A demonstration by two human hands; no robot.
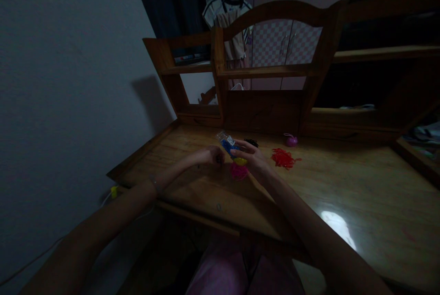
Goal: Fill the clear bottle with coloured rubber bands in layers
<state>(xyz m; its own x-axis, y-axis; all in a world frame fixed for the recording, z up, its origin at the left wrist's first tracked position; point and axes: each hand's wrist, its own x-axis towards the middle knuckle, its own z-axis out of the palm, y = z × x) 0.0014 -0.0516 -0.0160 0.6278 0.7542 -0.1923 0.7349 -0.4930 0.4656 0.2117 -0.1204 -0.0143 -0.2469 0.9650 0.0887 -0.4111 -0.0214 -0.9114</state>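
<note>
My right hand (252, 156) holds a small clear bag (227, 143) with blue and yellow contents, tilted up to the left above the wooden desk (343, 185). My left hand (213, 155) is closed, just left of the bag's lower end; whether it pinches anything is too dark to tell. A pink clump of small bands (238, 172) lies on the desk right under my hands. A red pile of bands (282, 158) lies to the right of my right hand.
A small pink round object (291, 140) sits by the desk's wooden hutch (268, 102). A dark item (252, 142) lies behind my right hand. A grey wall is on the left, with a yellow plug and cable (113, 191) below the desk edge.
</note>
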